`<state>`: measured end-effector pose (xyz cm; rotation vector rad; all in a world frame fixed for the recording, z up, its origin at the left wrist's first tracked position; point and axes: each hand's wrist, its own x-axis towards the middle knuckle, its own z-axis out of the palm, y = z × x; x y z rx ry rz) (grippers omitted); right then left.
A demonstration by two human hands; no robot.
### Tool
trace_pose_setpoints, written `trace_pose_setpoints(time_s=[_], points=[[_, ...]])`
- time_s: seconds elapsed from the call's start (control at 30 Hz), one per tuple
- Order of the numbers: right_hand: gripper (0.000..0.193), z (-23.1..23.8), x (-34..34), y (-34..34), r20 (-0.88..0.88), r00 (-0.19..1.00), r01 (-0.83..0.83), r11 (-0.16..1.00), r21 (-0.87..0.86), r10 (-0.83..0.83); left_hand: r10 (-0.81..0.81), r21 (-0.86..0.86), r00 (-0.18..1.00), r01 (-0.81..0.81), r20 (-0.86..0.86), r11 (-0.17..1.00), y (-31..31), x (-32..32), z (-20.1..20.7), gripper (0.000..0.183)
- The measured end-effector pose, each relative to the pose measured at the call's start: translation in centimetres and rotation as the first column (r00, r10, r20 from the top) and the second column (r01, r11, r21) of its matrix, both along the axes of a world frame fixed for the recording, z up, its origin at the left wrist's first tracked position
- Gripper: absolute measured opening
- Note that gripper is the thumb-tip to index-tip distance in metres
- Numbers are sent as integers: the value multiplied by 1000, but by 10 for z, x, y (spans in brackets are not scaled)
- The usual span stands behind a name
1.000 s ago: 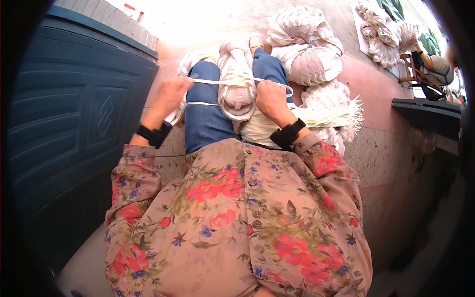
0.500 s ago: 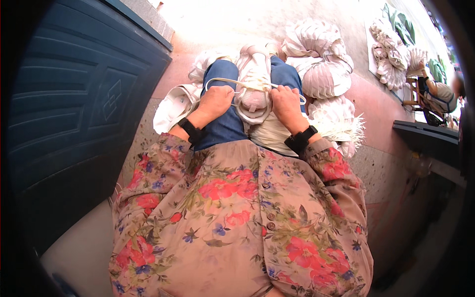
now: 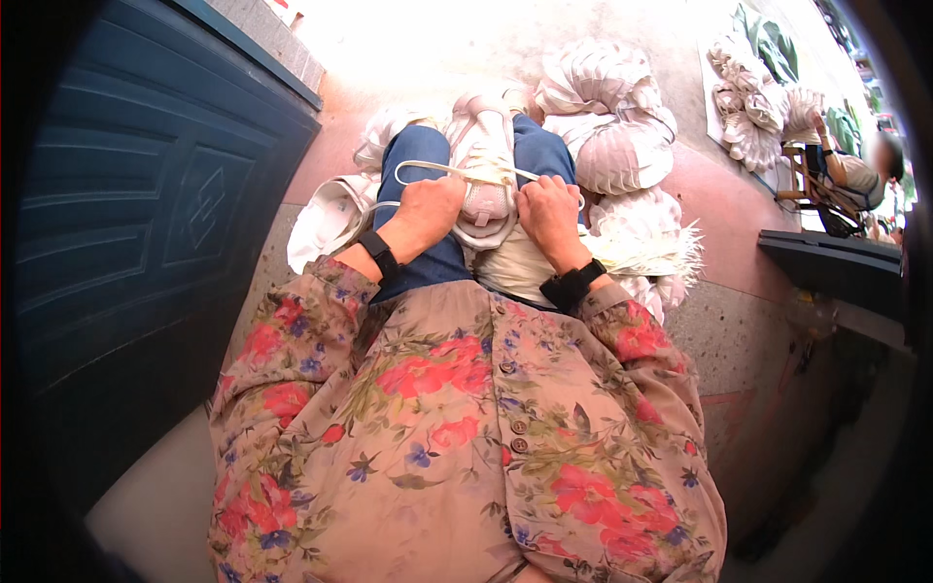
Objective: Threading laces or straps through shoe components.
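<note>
a left hand (image 3: 432,206) and a right hand (image 3: 550,216), two in all; between them, one shoe (image 3: 488,204); at the wrists, two black bands (image 3: 379,255); right of the right hand, one bundle of pale laces (image 3: 646,250); farther right, one co-worker (image 3: 860,180); left of both, one dark blue panel (image 3: 185,185).

Shoe (image 3: 486,202) whitish-pink; lace (image 3: 424,163) cream; trousers (image 3: 416,145) blue; shirt (image 3: 437,418) tan, red-flowered.
</note>
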<state>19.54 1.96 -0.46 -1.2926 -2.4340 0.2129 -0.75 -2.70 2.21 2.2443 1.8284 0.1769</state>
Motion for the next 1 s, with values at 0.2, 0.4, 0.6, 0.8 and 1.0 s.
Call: trace_pose_setpoints(time_s=[0.2,0.4,0.6,0.8,1.0], points=[[19,3,0,-7,93,996,-9,1000,16,7,192,46,981,-192,2,980,-15,0,4,25],[13,-8,6,-2,-16,1000,-26,1000,-10,26,164,95,986,-165,27,982,-12,2,0,10],[21,-2,6,3,-41,983,-181,983,10,181,-63,278,989,99,-134,955,-5,6,10,4],[14,22,-16,1,473,855,-240,971,-6,215,-235,226,934,299,-270,927,2,13,8,4],[10,24,-17,8,448,835,-389,919,66,321,-244,157,919,302,-309,940,2,11,-3,3]])
